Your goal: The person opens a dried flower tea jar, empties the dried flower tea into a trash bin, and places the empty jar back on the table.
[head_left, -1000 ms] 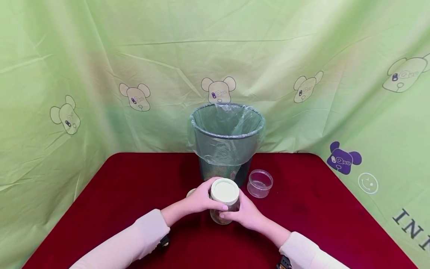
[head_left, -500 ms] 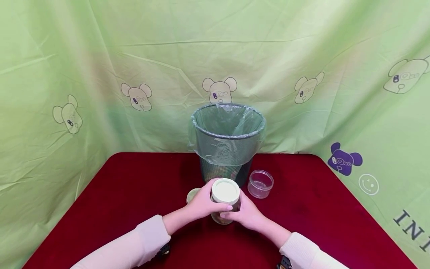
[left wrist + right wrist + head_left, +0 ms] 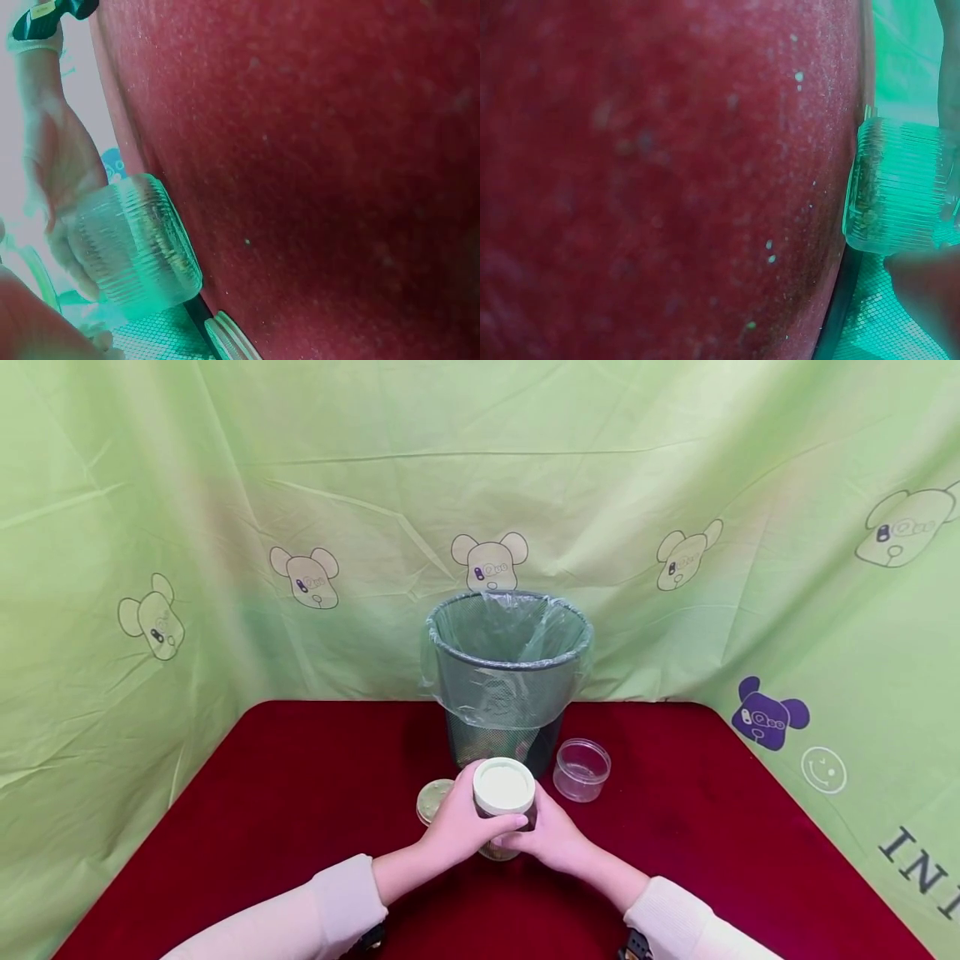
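Both hands hold a clear ribbed jar with a white lid (image 3: 504,785) in the middle of the table. My left hand (image 3: 453,831) curls round the lid's side, its thumb across the front near the rim. My right hand (image 3: 553,837) grips the jar's body just below from the other side. In the left wrist view the ribbed jar (image 3: 139,247) stands upright on the red cloth, with small brownish bits low inside. The right wrist view shows the jar (image 3: 900,187) too, with part of the right hand (image 3: 930,292) at its side.
A pale round lid (image 3: 432,802) lies left of the jar, partly behind the left hand. A clear empty tub (image 3: 582,770) stands to the right. Behind the jar is a mesh bin (image 3: 501,697) lined with a clear bag. Green cloth (image 3: 375,493) hangs round the table.
My left hand has turned about the jar's lid, its wrist shifting right and toward me, uncovering more of the pale lid on the table. My right hand and the jar have stayed in place.
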{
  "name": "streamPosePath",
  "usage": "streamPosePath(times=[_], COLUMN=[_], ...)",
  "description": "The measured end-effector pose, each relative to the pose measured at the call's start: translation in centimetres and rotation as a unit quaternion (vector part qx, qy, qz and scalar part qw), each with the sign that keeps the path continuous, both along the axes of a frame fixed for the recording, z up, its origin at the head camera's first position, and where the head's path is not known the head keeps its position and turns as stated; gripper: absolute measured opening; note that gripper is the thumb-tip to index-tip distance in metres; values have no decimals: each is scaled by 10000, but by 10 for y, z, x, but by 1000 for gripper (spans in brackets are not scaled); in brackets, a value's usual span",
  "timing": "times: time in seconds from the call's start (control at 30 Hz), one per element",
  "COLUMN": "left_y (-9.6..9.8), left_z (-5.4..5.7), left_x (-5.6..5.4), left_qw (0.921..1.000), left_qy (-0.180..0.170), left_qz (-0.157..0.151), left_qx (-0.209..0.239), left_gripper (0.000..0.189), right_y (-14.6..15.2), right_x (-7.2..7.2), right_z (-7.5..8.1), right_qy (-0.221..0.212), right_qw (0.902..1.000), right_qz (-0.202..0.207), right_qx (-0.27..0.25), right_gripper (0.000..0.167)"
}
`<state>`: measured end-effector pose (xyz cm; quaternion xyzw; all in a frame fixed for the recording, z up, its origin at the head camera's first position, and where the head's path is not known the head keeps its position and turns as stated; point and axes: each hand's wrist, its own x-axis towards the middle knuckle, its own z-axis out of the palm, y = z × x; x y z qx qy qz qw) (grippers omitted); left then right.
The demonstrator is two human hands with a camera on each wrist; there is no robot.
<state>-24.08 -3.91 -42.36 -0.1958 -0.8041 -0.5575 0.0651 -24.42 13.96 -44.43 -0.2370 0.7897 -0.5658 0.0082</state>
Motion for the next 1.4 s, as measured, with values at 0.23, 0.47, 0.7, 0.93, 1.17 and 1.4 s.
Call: streamPosePath(times=[0.23, 0.47, 0.7, 0.93, 1.17, 1.4], left_y=[-6, -17, -23, -25, -26, -24], left_z=[-3, 1, 23, 10, 9, 6], left_x=[-4, -11, -15, -39, -44, -42], left_qw=[9994, 9963, 9878, 9785, 9748, 9776], left_qy=[108, -59, -153, -168, -186, -239], left_qz=[-338, -854, -1544, -2048, -2216, -2085], left_qx=[-34, -64, -99, -186, -196, -164], left_gripper=[85, 82, 77, 78, 76, 76], right_y=[1, -1, -2, -1, -2, 0], right_x=[1, 2, 3, 3, 3, 1], right_z=[1, 2, 2, 3, 4, 2], right_qy=[32, -36, 92, 43, 58, 43], right_qw=[9998, 9999, 9996, 9996, 9997, 9998], right_qz=[-78, -107, -139, -171, -149, -127], right_qx=[155, 129, 224, 223, 185, 114], right_gripper=[83, 84, 86, 83, 82, 83])
